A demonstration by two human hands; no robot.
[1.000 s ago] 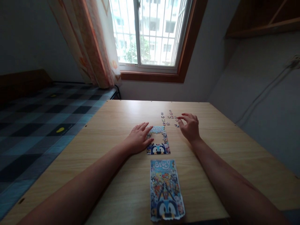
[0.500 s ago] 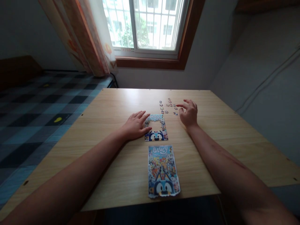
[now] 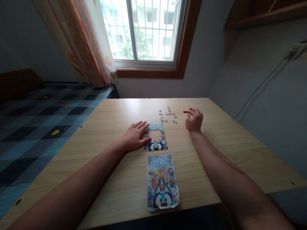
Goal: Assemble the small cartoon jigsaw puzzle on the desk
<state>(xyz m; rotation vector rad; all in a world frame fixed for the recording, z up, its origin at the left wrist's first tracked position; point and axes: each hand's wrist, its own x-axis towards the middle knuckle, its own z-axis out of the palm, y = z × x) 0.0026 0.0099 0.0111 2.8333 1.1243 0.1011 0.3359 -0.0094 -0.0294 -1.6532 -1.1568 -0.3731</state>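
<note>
A partly built jigsaw puzzle (image 3: 156, 146) lies on the wooden table (image 3: 115, 115), its middle still a bare gap. My left hand (image 3: 135, 136) rests flat against the puzzle's left edge, fingers spread, holding nothing. Several loose puzzle pieces (image 3: 168, 115) are scattered just beyond the puzzle. My right hand (image 3: 194, 119) hovers to the right of those pieces, fingers curled loosely apart, nothing visible in it. A printed reference picture (image 3: 162, 182) with a blue cartoon dog lies near the table's front edge.
A bed with a dark checked cover (image 3: 40, 118) stands to the left of the table. Behind the table are a barred window (image 3: 146, 30) and a curtain (image 3: 81, 41). A grey wall with a cable (image 3: 261, 86) runs along the right.
My right hand has drawn back to the right, away from the loose pieces. My left hand stays on the puzzle's edge. The camera view has shifted slightly.
</note>
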